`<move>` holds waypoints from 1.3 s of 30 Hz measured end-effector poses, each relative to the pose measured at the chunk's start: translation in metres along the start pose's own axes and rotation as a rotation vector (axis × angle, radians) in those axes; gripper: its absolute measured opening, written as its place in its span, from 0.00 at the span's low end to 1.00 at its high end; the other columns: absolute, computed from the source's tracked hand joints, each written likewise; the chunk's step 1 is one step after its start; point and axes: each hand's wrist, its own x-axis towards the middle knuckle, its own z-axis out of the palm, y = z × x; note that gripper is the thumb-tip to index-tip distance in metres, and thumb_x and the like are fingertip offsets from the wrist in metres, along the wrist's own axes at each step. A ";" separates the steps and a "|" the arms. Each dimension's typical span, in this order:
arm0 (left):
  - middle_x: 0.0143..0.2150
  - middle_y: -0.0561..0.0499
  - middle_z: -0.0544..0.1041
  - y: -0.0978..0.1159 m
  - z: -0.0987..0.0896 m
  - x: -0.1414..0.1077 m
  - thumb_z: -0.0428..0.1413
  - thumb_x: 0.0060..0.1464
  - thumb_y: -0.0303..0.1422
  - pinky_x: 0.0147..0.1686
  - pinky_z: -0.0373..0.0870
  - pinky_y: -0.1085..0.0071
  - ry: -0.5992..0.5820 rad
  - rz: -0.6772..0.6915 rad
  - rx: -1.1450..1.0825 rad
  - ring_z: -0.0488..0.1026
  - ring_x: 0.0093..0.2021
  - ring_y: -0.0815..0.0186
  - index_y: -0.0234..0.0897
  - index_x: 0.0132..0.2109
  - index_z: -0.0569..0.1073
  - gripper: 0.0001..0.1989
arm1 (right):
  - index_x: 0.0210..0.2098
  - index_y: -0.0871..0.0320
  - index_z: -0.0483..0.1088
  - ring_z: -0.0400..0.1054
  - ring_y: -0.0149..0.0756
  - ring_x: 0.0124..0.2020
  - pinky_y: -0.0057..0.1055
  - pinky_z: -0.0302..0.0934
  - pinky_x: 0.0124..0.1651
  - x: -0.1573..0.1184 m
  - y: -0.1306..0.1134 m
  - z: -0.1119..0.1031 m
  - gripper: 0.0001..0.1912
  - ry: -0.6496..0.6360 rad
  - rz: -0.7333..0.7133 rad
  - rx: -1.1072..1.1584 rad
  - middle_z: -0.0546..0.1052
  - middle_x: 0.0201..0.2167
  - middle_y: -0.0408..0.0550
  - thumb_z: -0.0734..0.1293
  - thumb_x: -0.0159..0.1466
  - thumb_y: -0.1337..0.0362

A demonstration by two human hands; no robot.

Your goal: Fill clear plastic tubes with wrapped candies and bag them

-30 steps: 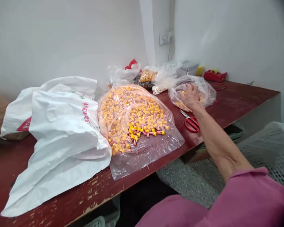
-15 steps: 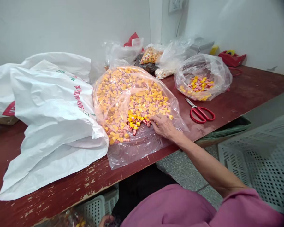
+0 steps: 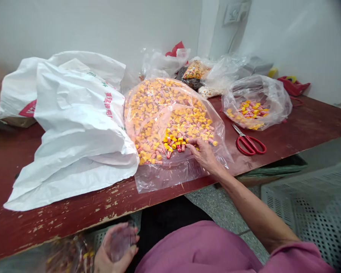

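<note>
On table — clear bag [image 3: 170, 113] holds candies [image 3: 174, 144].

Head camera looks forward and down, fairly near the table [image 3: 301, 125].

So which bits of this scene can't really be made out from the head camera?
- Left hand: blurred at the bottom edge; it holds something clear, which I cannot identify.
- Right hand: its fingertips sit among the candies, so what its grip holds is hidden.
- White sack: its contents are covered, its print too small to read.
- Bags at the back: crumpled plastic hides most contents.
</note>
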 end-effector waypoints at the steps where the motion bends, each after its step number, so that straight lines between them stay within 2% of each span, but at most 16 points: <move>1: 0.37 0.46 0.78 0.007 0.007 0.002 0.69 0.28 0.39 0.29 0.75 0.65 -0.021 0.023 -0.059 0.77 0.34 0.56 0.40 0.44 0.66 0.33 | 0.39 0.60 0.69 0.65 0.30 0.26 0.30 0.61 0.32 -0.006 -0.011 0.003 0.12 -0.025 0.042 0.091 0.74 0.31 0.46 0.62 0.63 0.57; 3: 0.38 0.46 0.78 0.023 0.022 0.007 0.68 0.33 0.35 0.31 0.75 0.68 -0.147 0.082 -0.113 0.77 0.35 0.60 0.38 0.46 0.65 0.31 | 0.37 0.58 0.71 0.64 0.29 0.26 0.28 0.60 0.30 -0.023 -0.037 0.009 0.12 -0.117 0.034 0.207 0.73 0.30 0.45 0.62 0.63 0.56; 5: 0.40 0.44 0.77 0.034 0.035 0.014 0.67 0.36 0.31 0.35 0.75 0.66 -0.336 0.149 -0.089 0.76 0.37 0.61 0.36 0.46 0.65 0.28 | 0.35 0.57 0.72 0.65 0.30 0.31 0.28 0.60 0.35 -0.040 -0.063 0.017 0.10 -0.238 -0.065 0.241 0.72 0.31 0.45 0.63 0.63 0.58; 6: 0.40 0.44 0.77 0.038 0.039 0.017 0.66 0.37 0.29 0.37 0.75 0.66 -0.375 0.183 -0.087 0.76 0.37 0.61 0.35 0.46 0.65 0.27 | 0.36 0.57 0.72 0.65 0.30 0.33 0.28 0.60 0.37 -0.049 -0.074 0.021 0.08 -0.303 -0.104 0.255 0.71 0.32 0.44 0.64 0.63 0.59; 9: 0.39 0.45 0.76 0.042 0.049 0.020 0.65 0.37 0.26 0.40 0.74 0.65 -0.391 0.255 -0.072 0.76 0.38 0.62 0.34 0.44 0.65 0.25 | 0.45 0.56 0.69 0.64 0.28 0.30 0.27 0.60 0.35 -0.069 -0.094 0.033 0.12 -0.506 -0.084 0.351 0.70 0.31 0.42 0.65 0.62 0.61; 11: 0.39 0.46 0.76 0.043 0.053 0.016 0.64 0.37 0.25 0.40 0.74 0.65 -0.385 0.280 -0.044 0.76 0.38 0.62 0.34 0.44 0.65 0.25 | 0.46 0.56 0.67 0.62 0.26 0.27 0.25 0.59 0.31 -0.076 -0.099 0.038 0.13 -0.577 -0.075 0.380 0.69 0.30 0.41 0.66 0.62 0.61; 18: 0.38 0.47 0.76 0.045 0.054 0.008 0.62 0.37 0.24 0.40 0.72 0.67 -0.441 0.326 0.055 0.75 0.37 0.62 0.34 0.44 0.66 0.23 | 0.38 0.57 0.69 0.63 0.27 0.30 0.26 0.59 0.33 -0.077 -0.104 0.037 0.08 -0.594 -0.265 0.222 0.71 0.32 0.43 0.67 0.61 0.60; 20: 0.38 0.47 0.76 0.043 0.055 0.008 0.62 0.37 0.24 0.40 0.72 0.67 -0.444 0.331 0.054 0.75 0.37 0.62 0.34 0.44 0.66 0.24 | 0.38 0.57 0.69 0.63 0.27 0.29 0.25 0.59 0.33 -0.075 -0.106 0.033 0.09 -0.654 -0.269 0.219 0.71 0.30 0.42 0.67 0.61 0.59; 22: 0.38 0.47 0.76 0.042 0.056 0.008 0.63 0.37 0.24 0.40 0.72 0.67 -0.442 0.327 0.047 0.75 0.37 0.62 0.35 0.45 0.66 0.24 | 0.42 0.56 0.68 0.63 0.27 0.27 0.25 0.59 0.31 -0.074 -0.107 0.030 0.12 -0.684 -0.238 0.247 0.71 0.30 0.41 0.67 0.61 0.57; 24: 0.38 0.47 0.76 0.043 0.058 0.008 0.63 0.37 0.24 0.40 0.72 0.67 -0.434 0.322 0.048 0.75 0.37 0.62 0.35 0.45 0.66 0.25 | 0.47 0.55 0.66 0.63 0.27 0.29 0.26 0.60 0.32 -0.073 -0.108 0.027 0.15 -0.628 -0.229 0.277 0.71 0.34 0.44 0.65 0.63 0.56; 27: 0.38 0.47 0.75 0.042 0.058 0.008 0.64 0.36 0.24 0.38 0.72 0.67 -0.414 0.316 -0.004 0.74 0.36 0.62 0.35 0.44 0.66 0.25 | 0.43 0.55 0.68 0.65 0.33 0.40 0.32 0.62 0.45 -0.075 -0.109 0.026 0.09 -0.525 -0.316 0.251 0.70 0.40 0.49 0.60 0.66 0.60; 30: 0.38 0.50 0.74 0.035 0.055 0.013 0.65 0.35 0.23 0.37 0.72 0.70 -0.381 0.309 -0.114 0.74 0.35 0.65 0.35 0.43 0.66 0.25 | 0.41 0.56 0.70 0.63 0.36 0.48 0.36 0.60 0.53 -0.083 -0.108 0.031 0.10 -0.599 -0.422 0.210 0.69 0.43 0.51 0.57 0.67 0.63; 32: 0.38 0.51 0.74 0.031 0.052 0.017 0.65 0.36 0.23 0.35 0.73 0.71 -0.379 0.279 -0.177 0.74 0.34 0.66 0.36 0.44 0.66 0.25 | 0.43 0.56 0.70 0.62 0.36 0.51 0.36 0.59 0.54 -0.086 -0.105 0.035 0.11 -0.686 -0.461 0.184 0.68 0.46 0.52 0.57 0.68 0.63; 34: 0.37 0.50 0.75 0.029 0.050 0.022 0.65 0.37 0.24 0.30 0.73 0.73 -0.389 0.215 -0.234 0.75 0.33 0.65 0.36 0.45 0.65 0.26 | 0.45 0.56 0.70 0.61 0.36 0.53 0.35 0.59 0.55 -0.080 -0.095 0.039 0.13 -0.701 -0.469 0.160 0.67 0.48 0.52 0.57 0.68 0.62; 36: 0.36 0.49 0.77 0.029 0.049 0.028 0.65 0.36 0.25 0.23 0.71 0.75 -0.375 0.145 -0.279 0.76 0.32 0.63 0.37 0.46 0.63 0.28 | 0.44 0.56 0.70 0.64 0.36 0.50 0.35 0.61 0.51 -0.062 -0.077 0.041 0.13 -0.577 -0.415 0.100 0.70 0.46 0.51 0.56 0.68 0.62; 39: 0.37 0.47 0.78 0.031 0.051 0.033 0.65 0.36 0.26 0.21 0.70 0.76 -0.334 0.096 -0.297 0.76 0.32 0.63 0.37 0.46 0.62 0.29 | 0.41 0.58 0.69 0.66 0.38 0.38 0.37 0.62 0.44 -0.021 -0.039 0.041 0.10 -0.222 -0.231 -0.196 0.72 0.36 0.51 0.58 0.66 0.64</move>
